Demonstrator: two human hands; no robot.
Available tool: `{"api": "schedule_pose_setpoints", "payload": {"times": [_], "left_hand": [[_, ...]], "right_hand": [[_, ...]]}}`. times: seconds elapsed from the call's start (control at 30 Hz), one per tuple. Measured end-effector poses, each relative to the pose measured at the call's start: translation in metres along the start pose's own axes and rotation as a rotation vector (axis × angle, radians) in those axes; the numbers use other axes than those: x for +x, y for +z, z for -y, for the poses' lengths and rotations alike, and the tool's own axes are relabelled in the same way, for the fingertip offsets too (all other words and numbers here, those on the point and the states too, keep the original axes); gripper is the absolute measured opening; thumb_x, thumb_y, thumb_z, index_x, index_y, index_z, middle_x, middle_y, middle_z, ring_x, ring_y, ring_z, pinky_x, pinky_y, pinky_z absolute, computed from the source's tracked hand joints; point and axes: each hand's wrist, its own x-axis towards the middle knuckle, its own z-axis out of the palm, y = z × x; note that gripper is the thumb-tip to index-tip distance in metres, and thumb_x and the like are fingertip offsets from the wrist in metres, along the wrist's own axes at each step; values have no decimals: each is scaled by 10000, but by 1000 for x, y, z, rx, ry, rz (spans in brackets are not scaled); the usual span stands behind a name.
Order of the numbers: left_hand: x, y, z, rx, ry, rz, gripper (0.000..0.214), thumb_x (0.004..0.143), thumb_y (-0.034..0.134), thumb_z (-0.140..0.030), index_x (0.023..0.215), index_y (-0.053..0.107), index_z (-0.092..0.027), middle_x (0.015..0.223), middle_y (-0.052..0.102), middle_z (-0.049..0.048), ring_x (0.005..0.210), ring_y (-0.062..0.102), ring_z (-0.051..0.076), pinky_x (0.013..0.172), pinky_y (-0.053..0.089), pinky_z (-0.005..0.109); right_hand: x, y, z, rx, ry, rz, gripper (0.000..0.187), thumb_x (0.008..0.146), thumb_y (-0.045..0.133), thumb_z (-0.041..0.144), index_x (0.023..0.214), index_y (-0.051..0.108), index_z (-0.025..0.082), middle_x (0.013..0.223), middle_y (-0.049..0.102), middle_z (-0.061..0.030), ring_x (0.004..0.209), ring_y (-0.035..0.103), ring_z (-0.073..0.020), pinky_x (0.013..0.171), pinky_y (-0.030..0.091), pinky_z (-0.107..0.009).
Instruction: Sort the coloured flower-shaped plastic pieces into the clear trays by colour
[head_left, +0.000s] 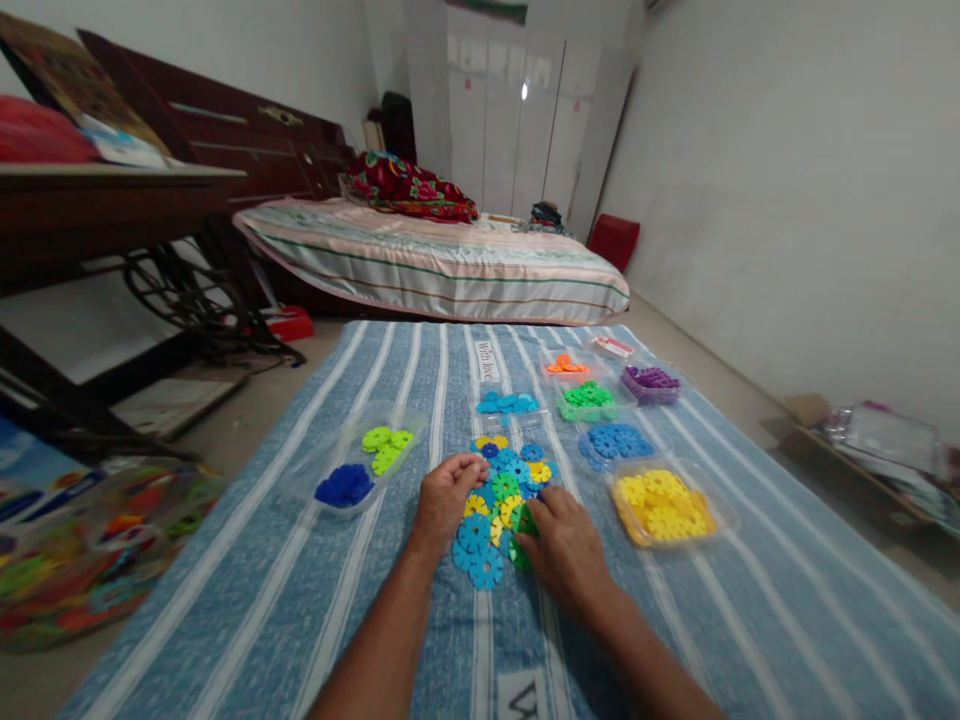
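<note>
A mixed pile of notched plastic snowflake discs [512, 467], in blue, yellow and green, lies on the striped cloth between my hands. My left hand [444, 502] is at the pile's left edge, its thumb and fingertips pinched together; whatever they hold is too small to make out. On the right side of the pile, my right hand [568, 545] curls its thumb and fingers around green snowflake discs [523, 528], partly hiding them. Light blue discs [480, 565] lie at the pile's near end.
A clear tray [409, 470] at left holds dark blue and lime discs. Rightward stand containers of yellow [666, 505], blue [619, 442], green [587, 397], purple [651, 383] and orange discs [566, 365]. Beyond the pile is a light blue container [508, 404]. A bed [450, 265] stands behind.
</note>
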Motion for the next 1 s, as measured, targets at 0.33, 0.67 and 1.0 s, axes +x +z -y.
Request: {"api": "schedule_pose_setpoints", "payload": {"times": [0.33,0.67,1.0], "left_hand": [[2,0,-2,-6,-15,10,305,640,694,-430,781,690,-160,795,748,67,760,690,197,727,541,310],[2,0,-1,0,-6,11,309,641,690,-433,786,694,-160,804,749,69,760,688,196,720,546,311],[2,0,-1,3,10,8,279,664,681,-408,786,703,-158,789,749,72,750,691,196,713,552,308]], "right_hand": [[-4,18,-6,11,-107,-170,91,803,626,161,875,609,212,991,624,-86,1033,535,-267,873,462,-403],[7,11,-12,-53,-250,-384,297,933,428,109,678,561,183,694,531,-37,705,469,-177,698,368,-301],[89,-57,-58,-302,-241,-275,329,948,438,161,667,607,182,673,569,-37,678,493,-167,679,330,-280]]}}
